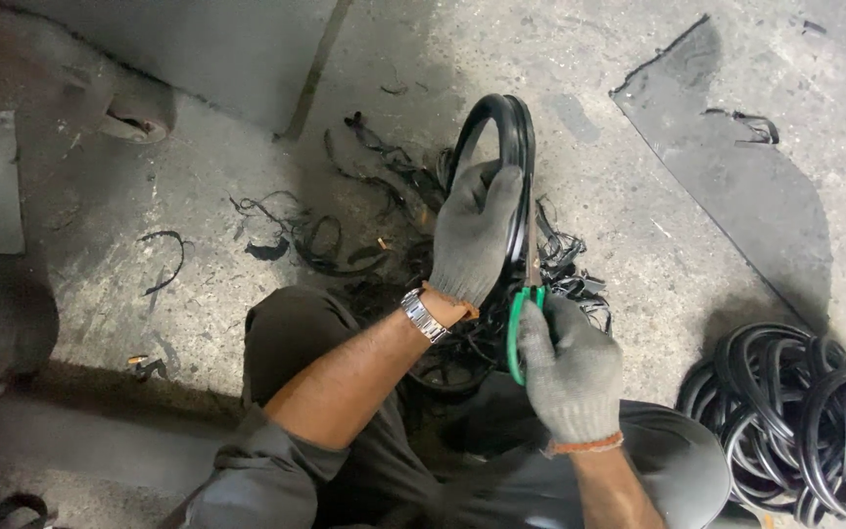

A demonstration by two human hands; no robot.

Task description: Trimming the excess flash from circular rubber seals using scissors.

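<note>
A single head-worn camera looked steeply down from above the person's lap, close over the left hand (472, 235) and right hand (570, 367). It faced the concrete floor (658, 245) ahead. No second view shared the scene.

Rubber ring (516, 147) upright before knees, scraps (345, 216) behind — ring pile (805, 421) right

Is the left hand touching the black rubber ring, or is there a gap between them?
Touching. In the head view, the gloved left hand wraps its fingers around the edge of the black rubber ring, with no gap visible between them.
</note>
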